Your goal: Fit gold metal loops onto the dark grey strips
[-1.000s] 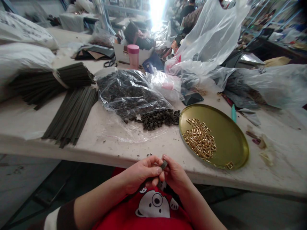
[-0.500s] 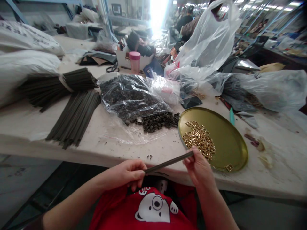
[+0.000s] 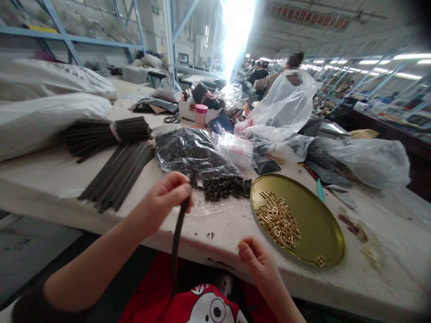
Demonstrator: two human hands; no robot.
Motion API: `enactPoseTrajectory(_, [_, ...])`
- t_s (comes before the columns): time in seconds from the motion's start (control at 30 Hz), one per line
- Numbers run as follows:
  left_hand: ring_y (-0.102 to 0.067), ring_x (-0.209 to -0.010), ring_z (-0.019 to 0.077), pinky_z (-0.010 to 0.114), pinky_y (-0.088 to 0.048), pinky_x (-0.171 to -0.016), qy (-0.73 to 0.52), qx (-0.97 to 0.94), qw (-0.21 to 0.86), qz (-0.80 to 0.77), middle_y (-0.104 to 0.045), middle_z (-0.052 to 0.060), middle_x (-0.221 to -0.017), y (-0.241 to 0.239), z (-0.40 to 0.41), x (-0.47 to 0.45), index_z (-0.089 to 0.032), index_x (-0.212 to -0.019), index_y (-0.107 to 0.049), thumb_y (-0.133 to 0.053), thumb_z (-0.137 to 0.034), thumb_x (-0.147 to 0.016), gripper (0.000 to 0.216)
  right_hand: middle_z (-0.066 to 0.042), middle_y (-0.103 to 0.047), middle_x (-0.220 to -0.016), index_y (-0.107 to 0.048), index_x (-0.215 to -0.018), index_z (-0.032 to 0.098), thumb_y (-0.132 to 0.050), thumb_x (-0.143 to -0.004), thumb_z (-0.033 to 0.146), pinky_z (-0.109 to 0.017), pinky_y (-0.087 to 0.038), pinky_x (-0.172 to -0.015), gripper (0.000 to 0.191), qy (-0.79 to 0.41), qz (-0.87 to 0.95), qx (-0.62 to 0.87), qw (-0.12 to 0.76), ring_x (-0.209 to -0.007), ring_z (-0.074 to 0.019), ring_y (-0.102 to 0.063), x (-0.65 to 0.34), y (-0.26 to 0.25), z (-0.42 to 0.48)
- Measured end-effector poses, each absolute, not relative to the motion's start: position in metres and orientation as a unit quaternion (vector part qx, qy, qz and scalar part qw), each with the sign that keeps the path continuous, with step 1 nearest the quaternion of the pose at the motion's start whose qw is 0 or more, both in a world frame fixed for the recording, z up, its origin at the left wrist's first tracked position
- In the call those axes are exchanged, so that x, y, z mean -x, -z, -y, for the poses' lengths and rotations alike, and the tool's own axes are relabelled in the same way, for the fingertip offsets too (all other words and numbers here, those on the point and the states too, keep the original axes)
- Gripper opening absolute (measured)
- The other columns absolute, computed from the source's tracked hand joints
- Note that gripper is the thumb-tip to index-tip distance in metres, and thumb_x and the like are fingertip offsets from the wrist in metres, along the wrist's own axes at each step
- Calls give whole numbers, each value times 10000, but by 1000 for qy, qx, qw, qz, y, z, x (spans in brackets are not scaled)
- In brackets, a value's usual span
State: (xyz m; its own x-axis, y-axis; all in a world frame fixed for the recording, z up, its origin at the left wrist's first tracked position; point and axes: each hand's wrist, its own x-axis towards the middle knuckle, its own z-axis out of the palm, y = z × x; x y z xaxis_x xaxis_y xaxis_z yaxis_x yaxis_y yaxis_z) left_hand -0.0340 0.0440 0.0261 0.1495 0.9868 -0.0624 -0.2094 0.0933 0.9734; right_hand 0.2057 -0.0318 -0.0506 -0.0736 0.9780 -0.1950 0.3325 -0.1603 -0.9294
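My left hand [image 3: 173, 193] is closed around a dark strip [image 3: 177, 242], pinching it near its upper end. The strip hangs down in front of the red shirt, its lower end near my lap. My right hand [image 3: 256, 258] is at the table's front edge, thumb against curled fingers; whether something small is between them I cannot make out. To its right, a round gold tray [image 3: 319, 215] holds a heap of gold buckles [image 3: 278, 220], with one separate buckle [image 3: 319, 261] near the rim. Small dark loops [image 3: 222, 188] lie in a pile beyond my hands.
Loose dark strips [image 3: 117, 177] and a tied bundle [image 3: 134, 129] lie at left. A clear bag of dark pieces [image 3: 191, 152] sits mid-table, with a pink-lidded jar [image 3: 200, 116] and scissors [image 3: 171, 120] behind. Plastic bags [image 3: 363, 159] crowd the right. Another person [image 3: 269, 85] is farther back.
My left hand has risen and moved forward with the strip, which now hangs down instead of stretching between both hands. My right hand has come off the strip and moved lower left. The view has tilted up.
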Motion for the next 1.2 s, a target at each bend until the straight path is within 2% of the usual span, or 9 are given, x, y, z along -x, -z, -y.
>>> enactPoseTrajectory(0.13, [-409, -378, 56, 151, -297, -370, -264, -509, 720, -392, -467, -79, -472, -9, -18, -19, -175, -704, -437, -494, -209, -739, 75, 32, -435, -608, -506, -731, 188, -457, -808, 500, -233, -321, -530, 325, -482, 565, 558, 371, -572, -113, -393, -199, 18, 25])
enactPoseTrajectory(0.23, [-388, -339, 46, 143, -269, -334, -225, -432, 788, -376, -485, -75, -494, 8, -4, -37, -177, -720, -418, -476, -206, -734, 65, 51, -399, -539, -464, -645, 189, -493, -805, 474, -218, -292, -491, 328, -518, 530, 562, 368, -515, -93, -353, -198, 17, 25])
enactPoseTrajectory(0.33, [-380, -321, 46, 148, -269, -313, -177, -314, 870, -335, -539, -33, -553, 18, -2, -37, -152, -775, -481, -460, -268, -763, 118, 74, -354, -487, -408, -623, 197, -503, -807, 461, -211, -262, -463, 335, -585, 430, 554, 409, -469, -79, -294, -200, 30, 24])
enactPoseTrajectory(0.47, [-284, -306, 35, 136, -208, -296, -88, -161, 945, -271, -473, -39, -486, 28, -4, -33, -120, -836, -556, -437, -275, -790, 201, 88, -319, -456, -380, -624, 201, -527, -802, 425, -215, -216, -434, 322, -634, 345, 538, 436, -445, -75, -234, -204, 45, 19])
enactPoseTrajectory(0.7, [-208, -339, 16, 124, -150, -307, -76, -78, 965, -240, -384, -74, -509, 41, -9, -41, -122, -831, -545, -529, -262, -770, 154, 84, -326, -462, -369, -609, 197, -502, -821, 415, -214, -232, -442, 332, -641, 328, 542, 433, -450, -74, -253, -206, 55, 15])
enactPoseTrajectory(0.93, [-251, -306, 19, 144, -147, -291, -163, -255, 883, -359, -404, -83, -464, 42, -8, -48, -168, -635, -422, -594, -357, -725, 270, 67, -376, -486, -402, -598, 192, -450, -827, 502, -217, -267, -465, 389, -576, 395, 577, 423, -468, -78, -314, -208, 56, 14])
enactPoseTrajectory(1.03, [-276, -289, 20, 148, -142, -285, -176, -306, 850, -392, -436, -83, -468, 41, -6, -50, -171, -681, -442, -556, -315, -727, 189, 71, -377, -464, -405, -589, 191, -488, -818, 468, -214, -260, -457, 369, -608, 361, 572, 416, -453, -76, -302, -210, 59, 15])
enactPoseTrajectory(1.1, [-305, -295, 17, 144, -150, -290, -182, -317, 846, -387, -483, -72, -518, 42, -4, -50, -163, -780, -490, -524, -243, -725, 103, 74, -375, -456, -401, -579, 191, -515, -804, 442, -211, -251, -443, 356, -649, 308, 552, 424, -440, -74, -292, -209, 62, 16])
enactPoseTrajectory(1.2, [-337, -316, 13, 135, -177, -300, -187, -304, 858, -370, -525, -53, -590, 42, -2, -50, -160, -886, -514, -494, -168, -710, 177, 66, -372, -441, -395, -527, 185, -537, -777, 434, -209, -259, -437, 380, -712, 228, 507, 429, -430, -74, -308, -206, 66, 18])
